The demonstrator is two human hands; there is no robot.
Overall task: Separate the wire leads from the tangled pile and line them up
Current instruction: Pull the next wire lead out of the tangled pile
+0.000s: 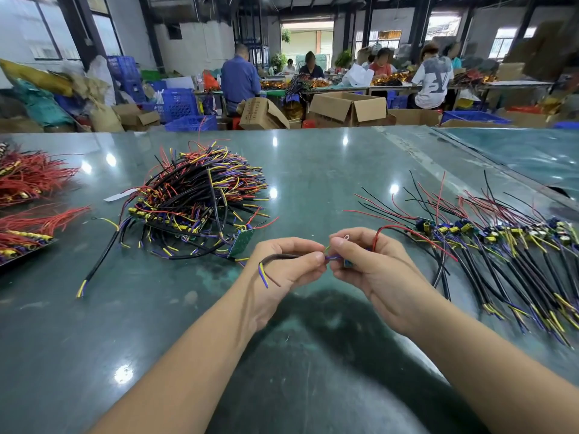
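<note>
A tangled pile of wire leads (200,202), black, red, yellow and purple with small circuit boards, lies on the green table (313,170) left of centre. To the right, several separated leads (501,245) lie side by side in a row. Between them, above the table, both hands hold one wire lead (275,257). My left hand (285,264) pinches its black sheathed cable, whose yellow and purple ends hang down at the left. My right hand (363,264) pinches the purple and yellow wires near the small board, and a red wire loops up from that hand.
Bundles of red wires (28,195) lie at the table's left edge. One loose black lead (100,258) stretches out from the pile toward the front left. Beyond the table are cardboard boxes (347,108), blue crates (178,104) and several people at far benches.
</note>
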